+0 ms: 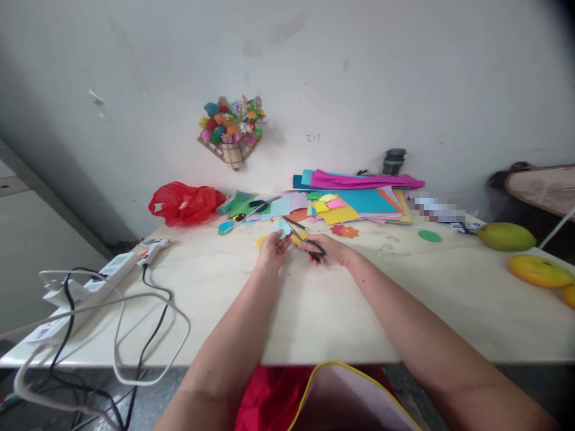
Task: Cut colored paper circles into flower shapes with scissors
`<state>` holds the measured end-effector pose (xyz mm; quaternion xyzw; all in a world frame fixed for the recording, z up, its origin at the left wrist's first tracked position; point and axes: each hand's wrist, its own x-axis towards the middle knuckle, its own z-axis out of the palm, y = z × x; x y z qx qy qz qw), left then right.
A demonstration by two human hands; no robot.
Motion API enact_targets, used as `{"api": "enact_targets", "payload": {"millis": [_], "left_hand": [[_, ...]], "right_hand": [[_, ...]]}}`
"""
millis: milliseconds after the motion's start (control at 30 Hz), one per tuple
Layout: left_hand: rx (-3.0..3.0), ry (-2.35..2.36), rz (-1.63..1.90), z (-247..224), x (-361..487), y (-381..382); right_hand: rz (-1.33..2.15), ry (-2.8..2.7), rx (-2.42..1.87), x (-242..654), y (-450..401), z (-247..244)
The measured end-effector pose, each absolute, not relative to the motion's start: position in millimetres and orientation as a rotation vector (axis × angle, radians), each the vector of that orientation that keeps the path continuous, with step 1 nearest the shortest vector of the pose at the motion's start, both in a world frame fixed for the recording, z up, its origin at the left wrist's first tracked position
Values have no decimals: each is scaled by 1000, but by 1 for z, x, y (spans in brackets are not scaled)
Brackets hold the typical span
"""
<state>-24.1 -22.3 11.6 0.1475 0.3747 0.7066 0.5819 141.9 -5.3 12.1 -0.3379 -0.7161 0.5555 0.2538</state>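
Observation:
Near the middle of the table, my left hand [271, 250] pinches a small light-blue piece of paper [281, 227]. My right hand [331, 249] has its fingers in the black handles of a pair of scissors [318, 254]. The scissors' blades point up and left, close to the blue paper; whether they touch it I cannot tell. Bits of yellow paper [261, 240] lie beside and behind my hands. Red and orange flower-shaped paper cutouts [345, 231] rest to the right. Just behind the blades is a dark pen-like item [297, 224].
Coloured sheets [359, 203] and folded magenta paper [368, 180] lie along the wall. A red plastic bag [184, 202] sits back left, a power strip [108, 275] with loose cables at left. A green paper oval [430, 236] and mangoes [505, 237] are at right. Paper flowers [231, 129] hang above.

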Motion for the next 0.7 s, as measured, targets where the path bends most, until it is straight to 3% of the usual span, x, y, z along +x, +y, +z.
{"api": "enact_targets", "payload": {"millis": [700], "left_hand": [[570, 953, 1363, 13, -47, -21]], "right_hand": [[1525, -2319, -1073, 194, 4, 33]]}}
